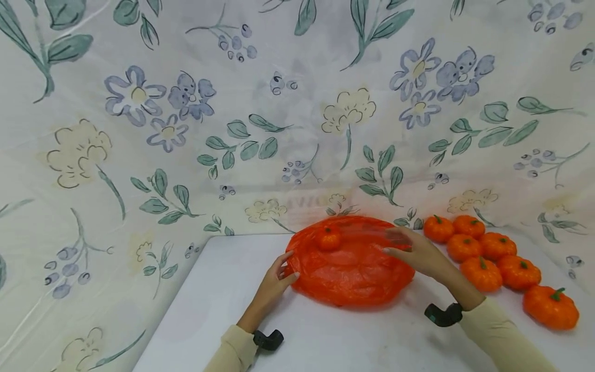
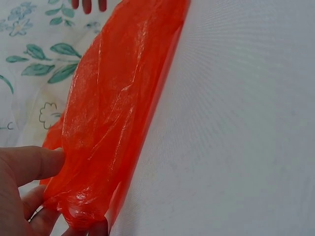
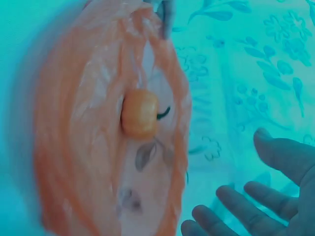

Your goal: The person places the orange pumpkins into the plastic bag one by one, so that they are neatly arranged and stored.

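A red plastic bag (image 1: 348, 279) lies puffed out on the white table, its mouth spread open. One small orange pumpkin (image 1: 329, 238) with a green stem shows inside the mouth, toward the left. At the bag's left end my left hand (image 1: 274, 281) holds the rim. The left wrist view shows its thumb over the film (image 2: 118, 98) and fingertips curled beneath. My right hand (image 1: 420, 253) hovers over the bag's right end with fingers extended. In the right wrist view its spread fingers (image 3: 246, 209) hold nothing, apart from the bag's edge.
Several orange pumpkins (image 1: 481, 273) stand grouped on the table's right side, close to the right forearm, one larger pumpkin (image 1: 550, 308) nearest the front. A floral sheet (image 1: 297, 129) hangs behind the table (image 1: 218, 279). Dark camera mounts (image 1: 268, 340) sit at both wrists.
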`<state>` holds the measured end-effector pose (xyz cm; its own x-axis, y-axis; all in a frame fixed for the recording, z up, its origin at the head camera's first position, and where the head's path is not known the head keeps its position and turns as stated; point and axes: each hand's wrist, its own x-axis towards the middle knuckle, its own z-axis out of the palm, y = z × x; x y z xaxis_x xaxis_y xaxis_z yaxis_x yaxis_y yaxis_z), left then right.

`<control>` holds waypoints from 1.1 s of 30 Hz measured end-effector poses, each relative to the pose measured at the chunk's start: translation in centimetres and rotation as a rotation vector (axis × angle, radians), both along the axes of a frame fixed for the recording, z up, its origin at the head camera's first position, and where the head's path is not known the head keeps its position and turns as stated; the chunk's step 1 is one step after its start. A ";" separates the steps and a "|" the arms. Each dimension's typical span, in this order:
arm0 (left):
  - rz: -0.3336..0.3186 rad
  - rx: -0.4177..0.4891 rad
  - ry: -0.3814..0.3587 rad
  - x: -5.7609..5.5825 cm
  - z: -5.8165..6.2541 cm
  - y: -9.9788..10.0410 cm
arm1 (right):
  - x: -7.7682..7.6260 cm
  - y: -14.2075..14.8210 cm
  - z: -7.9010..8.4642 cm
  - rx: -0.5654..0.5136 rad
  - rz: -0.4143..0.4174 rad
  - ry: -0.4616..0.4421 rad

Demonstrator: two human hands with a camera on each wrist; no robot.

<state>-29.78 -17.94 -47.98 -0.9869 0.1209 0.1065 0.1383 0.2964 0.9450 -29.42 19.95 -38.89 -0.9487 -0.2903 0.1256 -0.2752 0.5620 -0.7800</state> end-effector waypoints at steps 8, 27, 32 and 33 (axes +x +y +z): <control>0.013 0.010 0.002 0.8 -0.6 -0.3 | 3.3 3.6 -0.3 0.071 -0.110 0.122; 0.028 0.011 -0.001 0.7 -0.8 -0.5 | 8.9 14.1 -0.2 0.192 -0.485 0.145; 0.035 0.012 -0.005 0.6 -0.6 -0.7 | 9.7 15.9 -1.0 0.141 -0.561 0.178; 0.036 0.012 -0.001 0.6 -0.5 -0.8 | 9.8 16.3 -1.1 0.135 -0.571 0.184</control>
<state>-29.14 -18.70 -48.50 -0.9907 0.0843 0.1067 0.1268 0.2899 0.9486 -19.64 36.23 -40.02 -0.9252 0.2325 0.2999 -0.0253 0.7508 -0.6601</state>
